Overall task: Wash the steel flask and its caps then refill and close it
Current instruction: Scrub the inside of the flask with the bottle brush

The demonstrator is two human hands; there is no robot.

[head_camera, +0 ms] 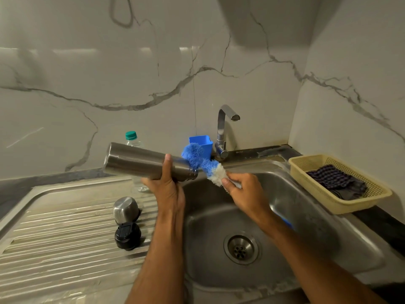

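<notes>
My left hand (166,185) grips the steel flask (135,161) near its neck and holds it sideways over the sink's left rim, mouth pointing right. My right hand (243,191) holds a blue and white bottle brush (203,163) by its handle, with the bristles bent just outside the flask's mouth. The steel cup cap (126,209) and the black inner cap (127,235) stand on the ribbed drainboard (54,233), apart from both hands.
The steel sink basin (219,216) with its drain (240,249) lies below my hands. A tap (223,128) and a blue cup (202,143) stand behind. A clear plastic bottle (132,139) stands behind the flask. A yellow basket (377,196) with dark cloth sits at right.
</notes>
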